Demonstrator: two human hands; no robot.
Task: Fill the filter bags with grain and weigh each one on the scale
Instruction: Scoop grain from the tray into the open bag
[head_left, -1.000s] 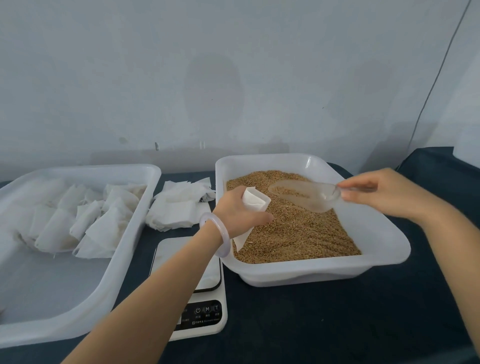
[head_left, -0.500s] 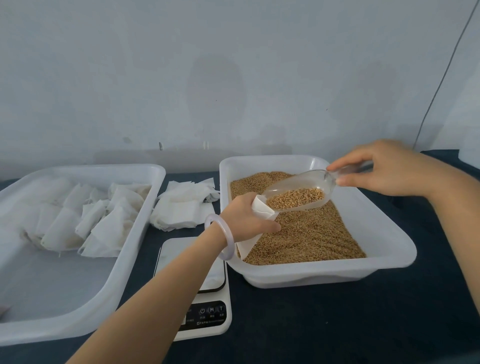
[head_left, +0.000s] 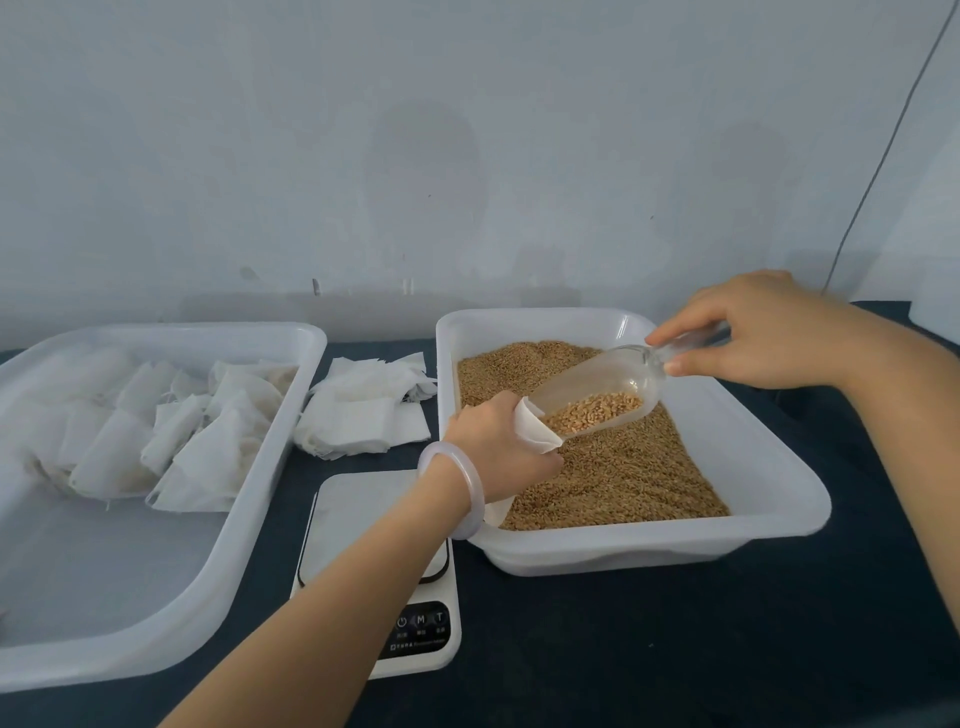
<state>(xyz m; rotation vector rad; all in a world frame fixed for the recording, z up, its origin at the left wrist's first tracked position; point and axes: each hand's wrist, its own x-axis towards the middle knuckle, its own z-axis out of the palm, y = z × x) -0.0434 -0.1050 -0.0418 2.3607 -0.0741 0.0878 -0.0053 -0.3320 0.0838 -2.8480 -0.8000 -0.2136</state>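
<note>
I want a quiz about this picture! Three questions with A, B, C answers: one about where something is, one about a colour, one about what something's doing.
1. Where does the scale sit?
A. On the dark table, by the grain tub's near left corner
B. Inside the left tub
C. On the loose bags

2. What colour is the grain?
A. Green
B. Golden brown
C. Black

3. How is the clear scoop held?
A. Lying empty on the table
B. Upside down over the scale
C. Tilted, grain inside, lip at the filter bag's mouth

Answers: 1 A, it rests beside that corner.
2 B, the heap looks golden brown.
3 C, the right hand tips it at the bag the left hand grips.
</note>
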